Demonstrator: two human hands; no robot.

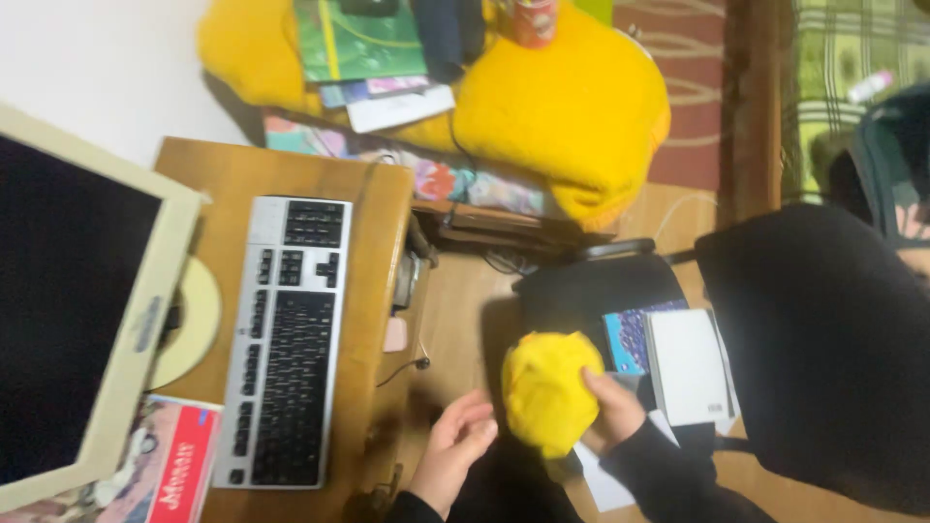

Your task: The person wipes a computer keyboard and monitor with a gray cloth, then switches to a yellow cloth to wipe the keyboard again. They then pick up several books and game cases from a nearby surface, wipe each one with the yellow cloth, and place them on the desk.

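Two hands, right hand (610, 407) clenched on bunched yellow cloth (547, 389), long axis upright, left hand (455, 446) released beside it

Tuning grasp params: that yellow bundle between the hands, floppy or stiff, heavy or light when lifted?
Probably floppy: the yellow bundle looks like soft bunched cloth with rounded folds. Likely light, since the right hand grips it from one side while the left hand stays open beside it. Unlikely to roll.
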